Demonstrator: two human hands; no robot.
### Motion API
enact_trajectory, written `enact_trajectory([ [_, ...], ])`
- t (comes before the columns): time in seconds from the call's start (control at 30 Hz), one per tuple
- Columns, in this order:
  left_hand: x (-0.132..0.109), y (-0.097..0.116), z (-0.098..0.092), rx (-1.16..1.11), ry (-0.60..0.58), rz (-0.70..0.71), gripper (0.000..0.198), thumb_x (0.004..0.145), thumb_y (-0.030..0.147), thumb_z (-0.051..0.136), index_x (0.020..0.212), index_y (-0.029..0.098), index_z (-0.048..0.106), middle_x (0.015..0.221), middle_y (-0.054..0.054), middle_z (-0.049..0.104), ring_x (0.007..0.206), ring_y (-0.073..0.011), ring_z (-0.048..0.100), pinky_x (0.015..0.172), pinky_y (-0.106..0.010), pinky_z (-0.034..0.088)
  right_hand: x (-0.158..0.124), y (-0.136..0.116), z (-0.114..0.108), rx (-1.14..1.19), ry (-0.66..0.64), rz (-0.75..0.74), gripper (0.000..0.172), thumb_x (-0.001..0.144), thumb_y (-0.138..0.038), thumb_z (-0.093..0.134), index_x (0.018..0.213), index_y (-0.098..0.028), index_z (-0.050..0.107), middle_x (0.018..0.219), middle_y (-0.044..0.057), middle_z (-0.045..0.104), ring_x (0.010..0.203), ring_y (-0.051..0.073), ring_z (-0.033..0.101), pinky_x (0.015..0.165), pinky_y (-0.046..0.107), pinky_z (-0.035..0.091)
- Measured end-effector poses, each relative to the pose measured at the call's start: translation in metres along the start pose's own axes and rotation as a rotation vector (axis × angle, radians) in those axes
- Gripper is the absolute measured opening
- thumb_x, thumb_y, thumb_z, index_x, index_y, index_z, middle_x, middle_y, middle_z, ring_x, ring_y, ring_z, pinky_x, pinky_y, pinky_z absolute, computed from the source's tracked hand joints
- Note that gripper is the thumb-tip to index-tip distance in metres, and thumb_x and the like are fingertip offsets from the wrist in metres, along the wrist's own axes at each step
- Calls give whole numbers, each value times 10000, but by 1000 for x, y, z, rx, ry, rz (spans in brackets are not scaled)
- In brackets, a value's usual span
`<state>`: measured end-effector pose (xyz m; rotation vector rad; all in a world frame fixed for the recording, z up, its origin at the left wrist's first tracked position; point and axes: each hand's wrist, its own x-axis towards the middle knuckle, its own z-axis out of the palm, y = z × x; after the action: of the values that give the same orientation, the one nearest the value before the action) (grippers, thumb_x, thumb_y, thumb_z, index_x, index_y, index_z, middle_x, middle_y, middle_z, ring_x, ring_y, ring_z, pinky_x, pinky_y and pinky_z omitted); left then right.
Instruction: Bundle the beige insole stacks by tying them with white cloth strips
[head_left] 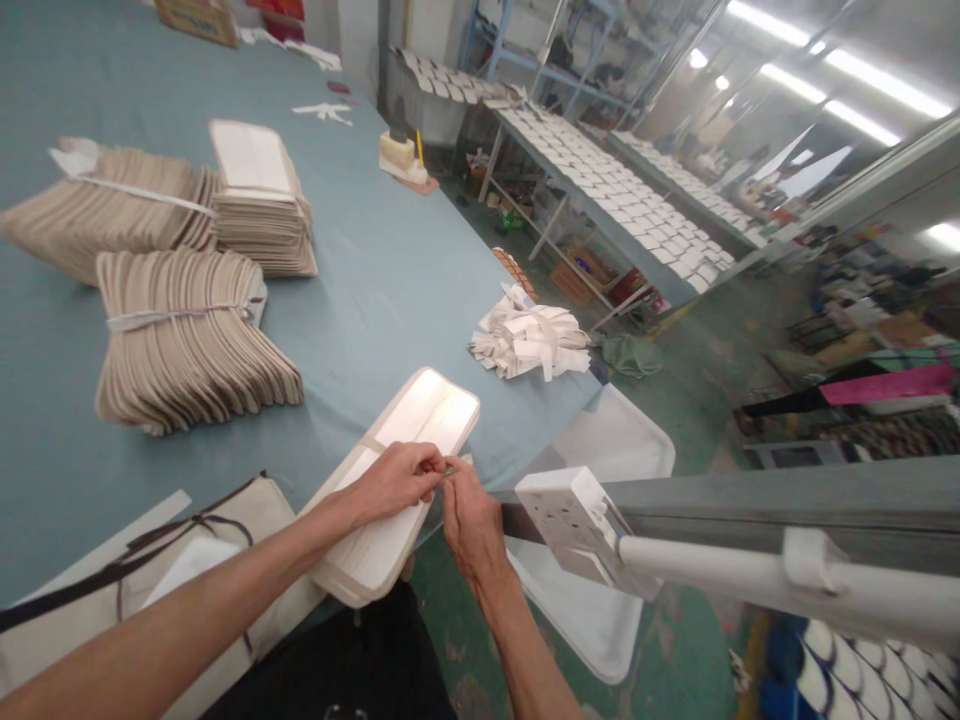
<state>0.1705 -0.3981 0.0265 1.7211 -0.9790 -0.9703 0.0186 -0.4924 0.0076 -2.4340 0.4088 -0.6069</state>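
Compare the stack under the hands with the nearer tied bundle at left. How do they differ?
The stack shows a broad, pale face upward; the bundle shows mainly layered edges. The stack's long sides look straight; the bundle has a curved, fanned edge. Each has a narrow strip across it.

Glossy-topped panel bundle (430,410), matt cloth-like tabletop (375,280)

The left forearm (225,598), bare, slants from the lower left corner to the frame's centre, its left hand (409,476) palm-down with fingers curled. The right forearm (521,635) rises from the bottom edge; the right hand (474,515) bends inward, fingertips meeting the left's in a close pinch.
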Motion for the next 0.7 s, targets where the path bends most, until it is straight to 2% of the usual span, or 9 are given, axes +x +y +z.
enact_trajectory([
  [0.07,0,-2,-1,-3,-7,1,157,806,315,558,784,182,640,639,-1,653,592,-170,647,547,-233,436,0,-1,5,93,39,77,314,1097,-277,305,1045,-186,601,1116,115,697,956,204,678,790,326,519],
  [0.17,-2,-2,-2,3,-21,4,186,812,335,572,810,177,672,670,-13,673,605,-172,643,559,-238,440,-4,-2,12,109,59,228,349,1100,-319,274,888,-214,530,781,39,610,707,197,600,646,331,438],
  [0.23,-2,-1,-3,15,-33,8,197,816,338,572,821,177,686,674,-18,675,610,-173,636,564,-240,439,-5,-2,14,90,48,302,340,1097,-333,285,819,-236,457,671,-4,524,601,190,522,579,333,352],
  [0.37,-4,2,-5,37,-56,14,216,799,310,551,840,171,711,662,-21,669,608,-175,624,571,-243,432,-4,-4,13,87,72,319,327,1085,-347,329,795,-241,437,660,-14,494,596,186,485,578,336,301],
  [0.6,-4,7,-9,51,-85,25,214,731,316,608,834,172,728,684,-19,681,631,-182,608,566,-243,413,5,-9,9,248,80,406,316,1037,-392,430,821,-213,575,708,6,622,645,176,546,626,306,351],
  [0.7,-3,5,-7,53,-63,10,179,745,295,563,772,172,690,640,-19,659,591,-179,594,545,-243,394,11,-13,5,347,72,461,335,1003,-466,506,823,-202,608,709,-1,641,657,172,568,634,289,383],
])
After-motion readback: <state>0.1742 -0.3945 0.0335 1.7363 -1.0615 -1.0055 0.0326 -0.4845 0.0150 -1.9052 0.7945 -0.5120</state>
